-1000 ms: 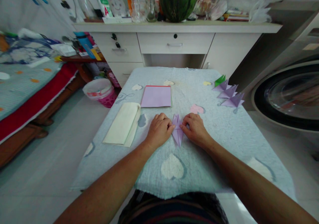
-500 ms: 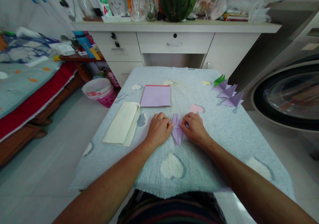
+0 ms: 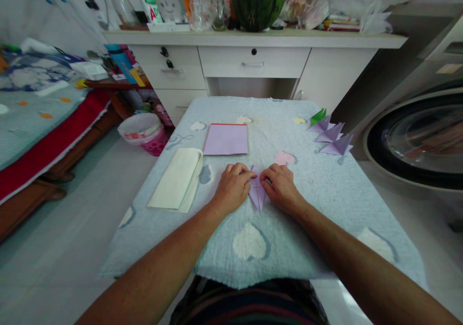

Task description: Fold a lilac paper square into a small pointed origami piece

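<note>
A purple folded origami paper (image 3: 257, 198) lies on the cloth-covered table between my hands, its pointed end toward me. My left hand (image 3: 235, 186) is closed at its left edge, with the thumb reaching across the upper part. On the opposite edge my right hand (image 3: 280, 184) pinches the paper with thumb and fingertips. The fingers partly hide the paper's far end. Beyond my left hand lies a stack of square paper (image 3: 226, 140), purple on top with a red edge showing. A pale folded sheet (image 3: 176, 180) rests to the left.
Purple folded paper pieces (image 3: 338, 145) and a green one (image 3: 319, 116) stand in a row at the table's (image 3: 307, 248) right far corner. Behind is a white cabinet (image 3: 253, 64) with a cut watermelon (image 3: 258, 4). A pink bin (image 3: 144, 132) stands left, a washing machine (image 3: 415, 137) right.
My left thumb has moved right and over the upper part of the purple paper, covering more of its far points. My right hand has shifted slightly left.
</note>
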Demonstrator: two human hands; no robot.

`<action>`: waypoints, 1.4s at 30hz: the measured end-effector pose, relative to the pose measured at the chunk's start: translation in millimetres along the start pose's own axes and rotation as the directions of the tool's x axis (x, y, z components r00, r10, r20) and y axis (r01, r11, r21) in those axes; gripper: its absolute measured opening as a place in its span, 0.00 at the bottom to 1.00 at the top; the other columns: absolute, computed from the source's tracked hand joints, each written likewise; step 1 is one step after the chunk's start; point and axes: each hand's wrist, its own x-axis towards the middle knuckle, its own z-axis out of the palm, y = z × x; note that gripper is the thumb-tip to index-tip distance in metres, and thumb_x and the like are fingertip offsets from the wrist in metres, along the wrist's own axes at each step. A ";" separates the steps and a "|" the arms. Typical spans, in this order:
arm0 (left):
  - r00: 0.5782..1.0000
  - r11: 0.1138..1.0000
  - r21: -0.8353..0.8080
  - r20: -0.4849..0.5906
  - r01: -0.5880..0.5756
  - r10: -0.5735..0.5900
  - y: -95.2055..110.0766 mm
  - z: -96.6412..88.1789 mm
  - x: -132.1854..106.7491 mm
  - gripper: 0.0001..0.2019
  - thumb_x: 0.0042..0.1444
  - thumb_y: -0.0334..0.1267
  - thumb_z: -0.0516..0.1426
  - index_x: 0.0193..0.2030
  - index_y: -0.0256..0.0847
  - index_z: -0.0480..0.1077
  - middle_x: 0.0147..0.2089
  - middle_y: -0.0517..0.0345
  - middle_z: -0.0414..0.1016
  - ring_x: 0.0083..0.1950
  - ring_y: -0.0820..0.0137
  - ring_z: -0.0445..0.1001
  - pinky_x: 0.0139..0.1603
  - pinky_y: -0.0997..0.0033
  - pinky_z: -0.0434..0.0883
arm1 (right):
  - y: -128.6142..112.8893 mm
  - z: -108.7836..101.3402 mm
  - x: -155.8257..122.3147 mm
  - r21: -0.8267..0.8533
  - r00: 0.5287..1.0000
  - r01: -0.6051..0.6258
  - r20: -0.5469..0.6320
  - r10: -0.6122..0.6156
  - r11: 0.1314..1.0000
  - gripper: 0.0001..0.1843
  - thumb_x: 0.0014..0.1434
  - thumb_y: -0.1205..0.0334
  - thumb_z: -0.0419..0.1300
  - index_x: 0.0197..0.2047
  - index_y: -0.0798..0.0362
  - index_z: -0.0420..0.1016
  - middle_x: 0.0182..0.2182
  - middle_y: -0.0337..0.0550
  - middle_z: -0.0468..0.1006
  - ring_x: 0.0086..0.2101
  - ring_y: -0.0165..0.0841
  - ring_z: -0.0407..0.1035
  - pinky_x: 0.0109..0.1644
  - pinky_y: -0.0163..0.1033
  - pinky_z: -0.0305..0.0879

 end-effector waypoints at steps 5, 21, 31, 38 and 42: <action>0.999 1.000 0.013 0.023 0.026 -0.026 -1.1 -0.4 0.6 0.13 0.60 0.35 0.57 0.51 0.47 0.75 0.48 0.55 0.69 0.51 0.62 0.64 0.55 0.60 0.64 | -3.3 3.8 -1.5 -0.057 1.000 -0.018 -0.021 0.017 0.998 0.09 0.63 0.59 0.54 0.40 0.51 0.75 0.39 0.48 0.72 0.42 0.43 0.61 0.47 0.48 0.52; 0.997 0.983 0.179 0.060 0.032 -0.043 -0.7 2.8 -4.9 0.21 0.61 0.39 0.56 0.62 0.53 0.65 0.55 0.53 0.66 0.54 0.59 0.62 0.55 0.57 0.63 | -5.5 6.6 -6.5 -0.204 0.995 -0.053 -0.094 0.034 0.978 0.18 0.60 0.50 0.57 0.48 0.52 0.69 0.43 0.52 0.69 0.44 0.46 0.59 0.51 0.51 0.52; 0.992 0.952 0.308 0.116 0.004 -0.042 -3.2 -3.1 -7.2 0.22 0.64 0.46 0.51 0.65 0.55 0.60 0.66 0.53 0.60 0.57 0.53 0.60 0.54 0.52 0.60 | 2.6 10.1 -6.2 -0.186 0.996 -0.035 -0.083 0.020 0.982 0.34 0.62 0.50 0.53 0.68 0.52 0.53 0.56 0.58 0.64 0.56 0.51 0.54 0.60 0.60 0.45; 0.991 0.952 0.306 0.125 0.015 -0.055 -4.9 -1.8 -7.3 0.23 0.63 0.45 0.52 0.65 0.55 0.60 0.68 0.52 0.59 0.58 0.51 0.59 0.54 0.50 0.61 | 8.5 9.6 -7.0 -0.183 0.998 -0.038 -0.058 0.028 0.982 0.36 0.62 0.53 0.53 0.71 0.44 0.48 0.59 0.54 0.63 0.58 0.51 0.54 0.61 0.61 0.46; 0.989 0.953 0.301 0.137 0.014 -0.057 -4.3 -3.1 -6.6 0.23 0.63 0.44 0.51 0.65 0.55 0.60 0.68 0.51 0.59 0.59 0.51 0.59 0.54 0.49 0.61 | 12.3 10.1 -6.2 -0.158 0.999 -0.035 -0.033 0.030 0.987 0.37 0.62 0.56 0.53 0.72 0.45 0.46 0.60 0.54 0.62 0.58 0.50 0.54 0.61 0.60 0.47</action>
